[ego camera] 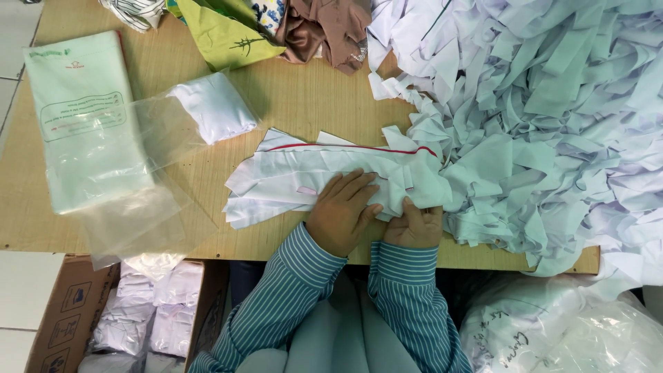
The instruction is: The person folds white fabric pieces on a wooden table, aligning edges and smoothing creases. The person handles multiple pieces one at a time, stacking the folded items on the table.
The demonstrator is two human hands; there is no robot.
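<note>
White cut-fabric pieces with a thin red trim line, stacked flat (324, 181), lie on the wooden worktop (304, 97) near its front edge, just left of a large heap of loose white fabric strips (545, 117) that covers the worktop's right side and spills over its right front corner. Left hand (343, 211): laid palm-down on the stack, fingers (356, 185) spread and extended, pressing rather than gripping. Right hand (414, 224): at the stack's right end, where it meets the heap; fingers curled onto the cloth with the thumb up, apparently pinching an edge, though the contact underneath is hidden. Both sleeves are teal-striped.

Toward the left edge lie a pale green flat plastic packet (79, 117) and a clear plastic bag (148, 173) holding a folded white bundle (214, 107). Coloured garments (276, 27) sit at the back edge. Below the front edge, an open cardboard box (76, 311) holds bagged white items.

Risks, as judged: the stack's right end touches the heap, so loose strips could be dragged in or mixed with the pieces; uneven pressure from the flat hand could skew the layers; the slippery clear bag could slide off the front edge.
</note>
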